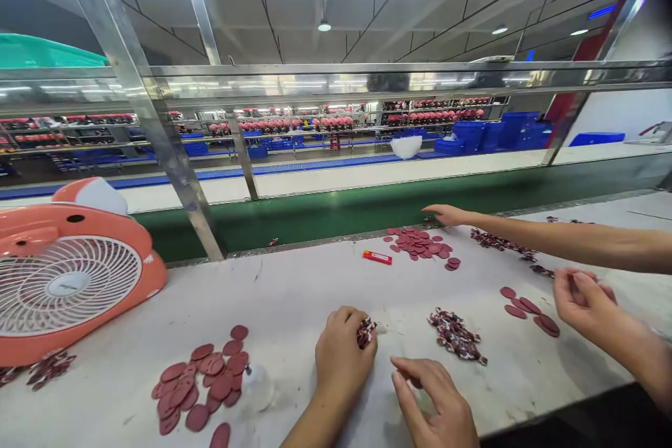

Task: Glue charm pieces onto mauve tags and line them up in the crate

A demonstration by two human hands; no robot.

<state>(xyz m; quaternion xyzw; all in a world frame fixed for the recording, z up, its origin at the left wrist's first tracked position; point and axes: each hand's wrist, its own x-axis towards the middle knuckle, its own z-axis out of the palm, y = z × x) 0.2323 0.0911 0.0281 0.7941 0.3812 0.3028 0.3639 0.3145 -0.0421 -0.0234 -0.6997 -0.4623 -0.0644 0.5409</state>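
My left hand (344, 350) is closed around a clump of small dark red and white pieces (366, 332), too small to name, just above the white tabletop. Beside it on the right, my right hand (433, 399) has its thumb and index finger apart, and nothing shows between them. A pile of the same small pieces (458, 336) lies beyond my right hand. To the left of my left hand is a spread of flat dark red oval discs (210, 374). A small translucent white bottle (257, 388) with a dark tip stands against those discs.
A co-worker's hand (446, 215) reaches over the green belt (315, 213); their other hand (585, 294) hovers near some discs (530, 311). A red lighter (376, 257) lies near another disc pile (420, 243). An orange fan (73, 280) and metal posts (194, 203) stand left.
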